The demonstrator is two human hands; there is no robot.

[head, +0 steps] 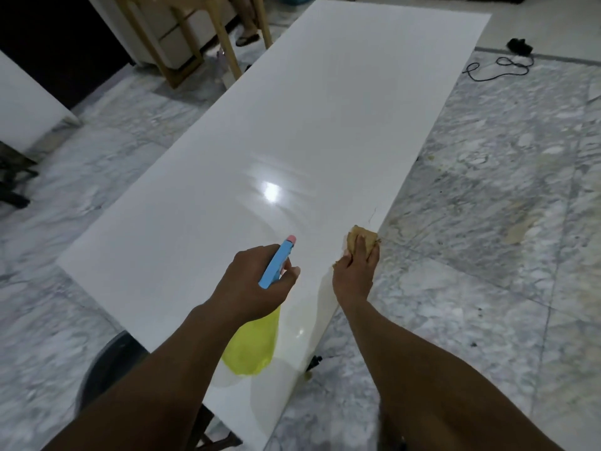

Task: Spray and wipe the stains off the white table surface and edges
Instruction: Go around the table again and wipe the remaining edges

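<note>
A long white table (292, 125) runs away from me, glossy with a light glare and wet streaks near its middle. My left hand (257, 284) grips a spray bottle (276, 265) with a blue head, pink nozzle tip and yellow liquid body, held above the near part of the table. My right hand (356, 271) presses a tan cloth (359, 239) onto the table's right edge, fingers curled over it. A thin dark mark (373, 216) shows on the surface just beyond the cloth.
Grey marble floor (487, 222) surrounds the table, with yellowish stains to the right. A black cable and plug (507, 63) lie at the far right. Wooden furniture legs (227, 43) stand at the far left. A dark round stool (107, 362) sits under the near left corner.
</note>
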